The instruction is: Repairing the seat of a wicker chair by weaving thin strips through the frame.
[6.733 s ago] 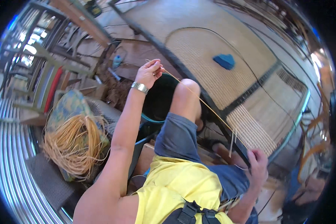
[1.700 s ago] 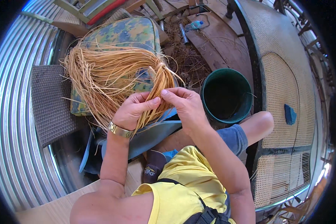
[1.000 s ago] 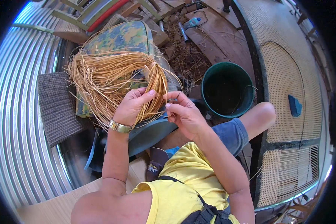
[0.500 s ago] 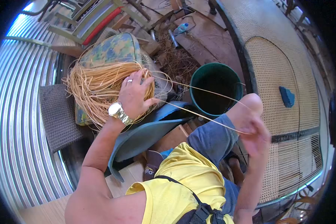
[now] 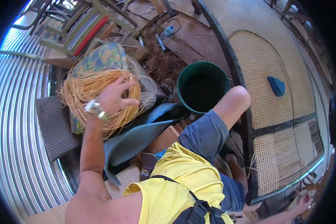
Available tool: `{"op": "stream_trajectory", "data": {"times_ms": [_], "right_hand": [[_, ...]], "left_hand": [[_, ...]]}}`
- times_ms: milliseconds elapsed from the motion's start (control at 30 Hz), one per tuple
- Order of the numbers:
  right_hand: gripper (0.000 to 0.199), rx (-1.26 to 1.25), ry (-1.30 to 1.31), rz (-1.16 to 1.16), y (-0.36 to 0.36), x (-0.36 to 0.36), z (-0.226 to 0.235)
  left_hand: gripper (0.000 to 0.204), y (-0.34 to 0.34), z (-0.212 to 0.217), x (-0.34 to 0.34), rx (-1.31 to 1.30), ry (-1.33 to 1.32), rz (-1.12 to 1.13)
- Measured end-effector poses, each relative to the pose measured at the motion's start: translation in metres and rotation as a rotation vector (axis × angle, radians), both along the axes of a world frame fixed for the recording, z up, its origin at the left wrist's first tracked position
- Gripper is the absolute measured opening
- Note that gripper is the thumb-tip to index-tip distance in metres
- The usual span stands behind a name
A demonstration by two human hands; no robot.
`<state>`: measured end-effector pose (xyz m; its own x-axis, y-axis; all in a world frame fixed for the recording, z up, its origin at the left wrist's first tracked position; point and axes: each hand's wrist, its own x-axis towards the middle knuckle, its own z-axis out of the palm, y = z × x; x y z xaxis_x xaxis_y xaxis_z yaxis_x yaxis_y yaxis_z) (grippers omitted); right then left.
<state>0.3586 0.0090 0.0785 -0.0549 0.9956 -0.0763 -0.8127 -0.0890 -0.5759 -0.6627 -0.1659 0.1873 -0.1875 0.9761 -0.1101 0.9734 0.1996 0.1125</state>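
While the left hand point(image 5: 114, 98) rests spread and unclenched on the cane coil point(image 5: 87, 91), pinning it, the right hand point(image 5: 305, 199) reaches far right, grip unclear.

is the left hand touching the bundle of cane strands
Touching. The head view shows the left hand resting on the bundle of cane strands, its fingers overlapping the strands with no gap visible.

bucket: dark green bucket point(image 5: 202, 86), upright by the knee
block: blue block point(image 5: 276, 86) on woven panel point(image 5: 272, 56)
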Motion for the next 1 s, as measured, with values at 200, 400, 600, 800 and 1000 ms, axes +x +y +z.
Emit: {"op": "stream_trajectory", "data": {"times_ms": [200, 400, 600, 800, 1000], "right_hand": [[0.024, 0.057, -1.124, -0.456, -0.030, -0.096, 0.071], [0.025, -0.150, -0.958, -0.124, -0.044, -0.439, 0.015], [0.018, -0.362, -0.633, 0.202, -0.109, -0.491, -0.008], [0.020, -0.407, -0.975, 0.209, -0.149, -0.387, 0.036], [0.011, -0.475, -1.081, 0.186, -0.169, -0.344, 0.070]], "left_hand": [[0.049, 0.070, 0.083, 0.098, 0.375, -0.028, 0.271], [0.043, 0.133, -0.073, 0.286, -0.324, -1.709, -0.125], [0.022, 0.135, -0.137, 0.352, -0.602, -2.003, 0.190], [0.012, 0.204, -0.144, 0.286, -0.241, -2.064, 0.355], [0.006, 0.236, -0.126, 0.264, -0.060, -1.960, 0.373]]}}
